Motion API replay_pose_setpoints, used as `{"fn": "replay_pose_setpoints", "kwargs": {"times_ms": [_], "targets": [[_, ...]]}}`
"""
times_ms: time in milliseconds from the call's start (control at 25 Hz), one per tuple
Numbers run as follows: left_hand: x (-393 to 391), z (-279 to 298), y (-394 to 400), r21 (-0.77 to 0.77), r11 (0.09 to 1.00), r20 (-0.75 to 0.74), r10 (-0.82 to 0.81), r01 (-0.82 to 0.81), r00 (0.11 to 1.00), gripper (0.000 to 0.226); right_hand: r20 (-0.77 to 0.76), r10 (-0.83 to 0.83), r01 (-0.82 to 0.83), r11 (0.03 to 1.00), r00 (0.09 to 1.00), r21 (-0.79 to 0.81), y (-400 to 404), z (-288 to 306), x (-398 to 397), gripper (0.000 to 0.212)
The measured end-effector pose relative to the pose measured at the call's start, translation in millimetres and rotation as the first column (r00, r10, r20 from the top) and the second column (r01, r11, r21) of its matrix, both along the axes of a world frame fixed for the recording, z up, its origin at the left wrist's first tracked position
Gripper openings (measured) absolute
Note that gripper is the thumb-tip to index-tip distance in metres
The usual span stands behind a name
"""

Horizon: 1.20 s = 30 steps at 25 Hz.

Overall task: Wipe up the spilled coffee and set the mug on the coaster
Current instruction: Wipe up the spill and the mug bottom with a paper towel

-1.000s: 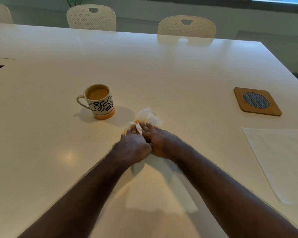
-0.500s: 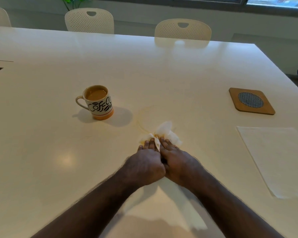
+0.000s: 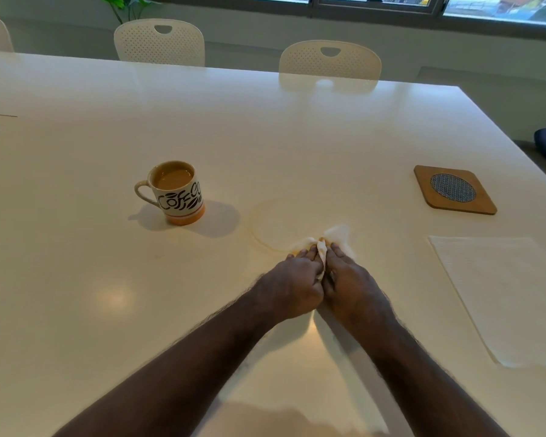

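We've got both hands down on a wad of paper towel (image 3: pixel 334 239), left hand (image 3: pixel 292 283) & right hand (image 3: pixel 353 287) pressed side by side, fingers (image 3: pixel 308 252) curled over the wad & holding it against the tabletop (image 3: pixel 265 130). It sits at the near right edge of a faint coffee ring (image 3: pixel 265 222), w/ a pale smear nearer us. To do this step well, we'd say keep the wad bunched, press flat, and sweep along the ring's outline toward its centre, not outward, so we don't spread the film; turn to a dry face once the paper goes yellow. The mug (image 3: pixel 177 192) stands well to the left, nearly full, so we keep our elbows & strokes away from it; any bump prob. makes a fresh spill. The coaster (image 3: pixel 454 190) is far right, well apart from the mug, w/ a spare paper towel sheet (image 3: pixel 501 294) lying flat near it. Hard to make out: how wet the ring is vs. just a dried stain, since the glossy top reflects light. Thumbs & the underside of the wad are hidden under our hands. The spare sheet's right side is cut off by the frame edge.
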<state>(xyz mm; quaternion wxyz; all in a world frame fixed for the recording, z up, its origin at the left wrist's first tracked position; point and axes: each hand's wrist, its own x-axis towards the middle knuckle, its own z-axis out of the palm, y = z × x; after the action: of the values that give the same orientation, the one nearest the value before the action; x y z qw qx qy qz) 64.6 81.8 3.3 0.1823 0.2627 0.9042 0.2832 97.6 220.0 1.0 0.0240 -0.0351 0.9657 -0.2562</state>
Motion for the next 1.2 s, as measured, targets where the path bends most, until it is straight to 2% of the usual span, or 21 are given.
{"fn": "replay_pose_setpoints", "kwargs": {"times_ms": [160, 280, 400, 480, 560, 640, 720, 840, 920, 1040, 1200], "targets": [[-1, -8, -9, 0.265, 0.933, -0.086, 0.274, -0.243, 0.958, 0.054, -0.016, -0.09, 0.091, 0.993, 0.996, 0.07, -8, -1, -5, 0.062], [-3, -9, -16, 0.344, 0.888, -0.177, 0.379, -0.304, 0.908, 0.041, 0.006, -0.154, 0.152, 0.979, 0.988, 0.136, -16, -3, -13, 0.061], [-2, -7, -32, 0.384, 0.863, -0.271, 0.445, -0.328, 0.853, 0.036, -0.052, -0.152, 0.159, 0.973, 0.987, 0.166, -25, -4, -24, 0.054], [-2, -9, -49, 0.314, 0.865, -0.331, 0.486, -0.392, 0.809, 0.041, -0.073, -0.118, 0.13, 0.974, 0.99, 0.187, -32, -5, -30, 0.051], [-1, -16, -72, 0.101, 0.856, -0.359, 0.507, -0.507, 0.784, 0.055, -0.046, -0.065, 0.071, 0.984, 0.997, 0.161, -39, -8, -32, 0.054], [1, -27, -96, -0.134, 0.814, -0.345, 0.496, -0.565, 0.797, 0.067, 0.01, -0.022, 0.021, 0.995, 1.0, 0.097, -43, -9, -32, 0.061], [5, -39, -113, -0.252, 0.783, -0.331, 0.483, -0.569, 0.811, 0.07, 0.035, 0.03, -0.032, 0.997, 0.999, 0.07, -43, -10, -32, 0.064], [11, -51, -119, -0.298, 0.765, -0.347, 0.47, -0.571, 0.811, 0.07, 0.032, 0.085, -0.087, 0.994, 0.996, 0.069, -44, -12, -33, 0.057], [12, -55, -118, -0.302, 0.761, -0.373, 0.46, -0.574, 0.806, 0.071, -0.031, 0.079, -0.077, 0.994, 0.996, 0.071, -42, -13, -35, 0.049], [12, -57, -118, -0.304, 0.757, -0.392, 0.453, -0.578, 0.801, 0.072, -0.157, -0.056, 0.057, 0.998, 0.986, 0.0, -26, -5, -46, 0.046], [11, -57, -117, -0.311, 0.753, -0.399, 0.45, -0.58, 0.799, 0.072, -0.302, -0.235, 0.219, 0.972, 0.924, -0.085, 16, 7, -84, 0.039]]}}
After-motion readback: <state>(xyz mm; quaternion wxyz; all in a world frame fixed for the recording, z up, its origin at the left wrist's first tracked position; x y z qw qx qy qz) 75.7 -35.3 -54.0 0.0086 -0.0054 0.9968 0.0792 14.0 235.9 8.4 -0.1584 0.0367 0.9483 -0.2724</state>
